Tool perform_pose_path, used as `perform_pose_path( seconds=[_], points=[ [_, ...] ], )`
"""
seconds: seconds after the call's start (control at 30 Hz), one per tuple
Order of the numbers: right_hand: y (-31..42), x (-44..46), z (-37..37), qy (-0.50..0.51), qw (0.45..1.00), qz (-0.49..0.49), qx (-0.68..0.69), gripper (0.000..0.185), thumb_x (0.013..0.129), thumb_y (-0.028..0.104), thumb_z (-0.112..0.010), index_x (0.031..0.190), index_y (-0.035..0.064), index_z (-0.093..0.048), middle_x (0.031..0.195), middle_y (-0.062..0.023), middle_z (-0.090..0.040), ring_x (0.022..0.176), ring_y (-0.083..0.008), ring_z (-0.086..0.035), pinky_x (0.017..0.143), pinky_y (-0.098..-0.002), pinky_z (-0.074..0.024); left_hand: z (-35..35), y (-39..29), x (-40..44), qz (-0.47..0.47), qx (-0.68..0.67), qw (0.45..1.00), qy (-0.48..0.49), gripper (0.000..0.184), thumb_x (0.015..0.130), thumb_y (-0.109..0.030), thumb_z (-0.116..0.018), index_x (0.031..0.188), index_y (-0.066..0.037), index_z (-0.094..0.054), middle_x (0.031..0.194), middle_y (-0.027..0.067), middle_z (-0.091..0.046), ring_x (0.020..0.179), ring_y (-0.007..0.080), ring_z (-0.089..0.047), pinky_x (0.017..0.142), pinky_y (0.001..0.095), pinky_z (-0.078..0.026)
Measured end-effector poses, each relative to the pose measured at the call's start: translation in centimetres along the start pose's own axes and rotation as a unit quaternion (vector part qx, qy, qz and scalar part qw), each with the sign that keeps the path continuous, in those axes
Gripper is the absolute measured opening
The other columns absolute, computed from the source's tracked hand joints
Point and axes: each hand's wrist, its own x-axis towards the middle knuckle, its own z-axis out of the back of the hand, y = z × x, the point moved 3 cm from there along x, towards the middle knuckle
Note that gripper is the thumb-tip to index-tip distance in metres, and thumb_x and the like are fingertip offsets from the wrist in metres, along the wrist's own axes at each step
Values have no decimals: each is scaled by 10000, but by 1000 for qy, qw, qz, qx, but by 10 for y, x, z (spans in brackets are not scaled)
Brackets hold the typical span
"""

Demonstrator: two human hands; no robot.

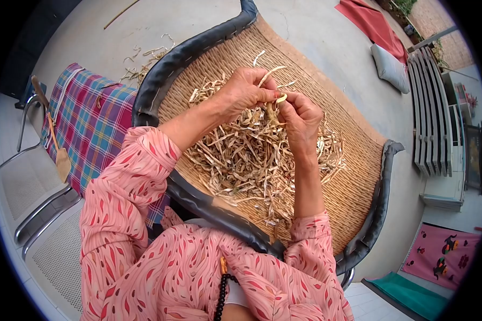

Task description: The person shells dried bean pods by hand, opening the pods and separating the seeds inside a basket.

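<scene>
Both my hands meet above a large woven basket tray (pixel 359 166) with a dark wrapped rim. A heap of dry, pale brown pods or strips (pixel 251 155) lies in its middle. My left hand (pixel 246 92) is closed in a pinch on a pale strip (pixel 272 74) that sticks up past the fingers. Close beside it, my right hand (pixel 301 115) pinches a small yellow-green piece (pixel 281 98) between thumb and finger. The fingertips of the two hands nearly touch.
Checked cloth (pixel 91 123) hangs at the left near perforated metal chairs (pixel 29 182). Loose strips (pixel 144 64) lie on the floor beyond the rim. A grey cushion (pixel 389 69) and red cloth (pixel 372 29) are at the upper right, near stacked slatted panels (pixel 429 112).
</scene>
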Motion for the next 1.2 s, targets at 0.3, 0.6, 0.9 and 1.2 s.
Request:
perform_pose_path(
  seconds=[0.3, 0.6, 0.9, 1.2],
  points=[
    [-17, -5, -3, -40, 996, 2, -83, 56, 830, 46, -566, 801, 5, -591, 605, 9, -534, 530, -42, -468, 473, -207, -384, -5, 6, -3, -92, 116, 989, 15, 45, 774, -20, -590, 745, -40, -563, 649, -50, -481, 579, 29, -411, 485, 199, -331],
    [-13, -6, -7, -69, 984, 66, -150, 76, 798, 56, -599, 758, 6, -557, 600, 5, -510, 537, -59, -440, 463, -243, -355, -8, -1, -5, -139, 219, 965, 22, 107, 800, -78, -576, 731, -27, -513, 624, -54, -398, 567, 44, -373, 478, 229, -310],
    [-24, -6, -2, -77, 996, -17, -45, 59, 802, 52, -588, 779, 0, -570, 620, -3, -529, 547, -57, -454, 481, -214, -370, -5, 6, -1, -111, 206, 972, 11, 116, 804, -100, -589, 753, -33, -509, 649, -48, -413, 587, 40, -366, 482, 225, -309],
    [-33, -1, 20, -124, 986, 16, -106, 55, 764, 39, -524, 771, 0, -563, 624, 1, -522, 552, -63, -443, 492, -219, -377, 9, -19, -3, -109, 75, 991, -8, 100, 800, -33, -565, 892, -23, -526, 737, -36, -502, 626, 19, -453, 523, 161, -387]
  ],
)
